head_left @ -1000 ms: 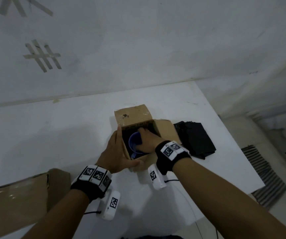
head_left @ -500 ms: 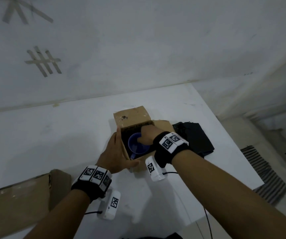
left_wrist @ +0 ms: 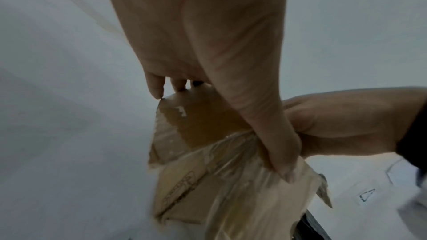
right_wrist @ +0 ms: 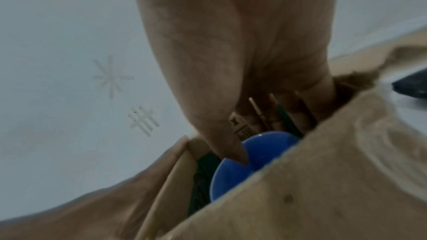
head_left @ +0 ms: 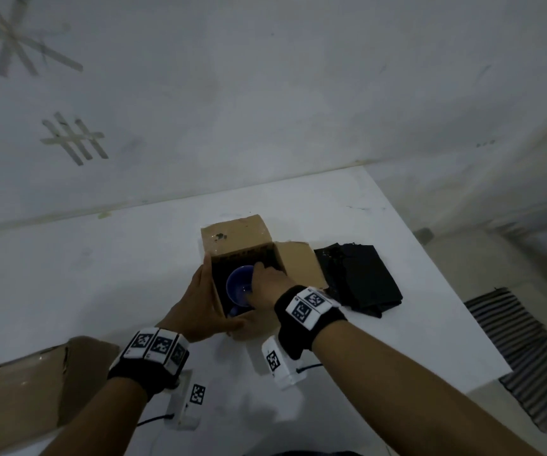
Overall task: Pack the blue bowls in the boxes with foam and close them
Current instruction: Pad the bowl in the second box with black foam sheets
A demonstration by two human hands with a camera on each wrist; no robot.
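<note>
1. Count: two boxes, one blue bowl (head_left: 237,286), one pile of black foam (head_left: 361,278) on the tabletop (head_left: 84,291).
2. Open box (head_left: 232,235) holds the bowl, tilted (dark lining around it).
3. Right hand (head_left: 267,284) is inside, thumb on the bowl; other fingers hidden, grip unclear.
4. Left hand (head_left: 199,304) clasps the box's left wall, fingers straight.
5. Second box (head_left: 12,396) sits near-left.
</note>
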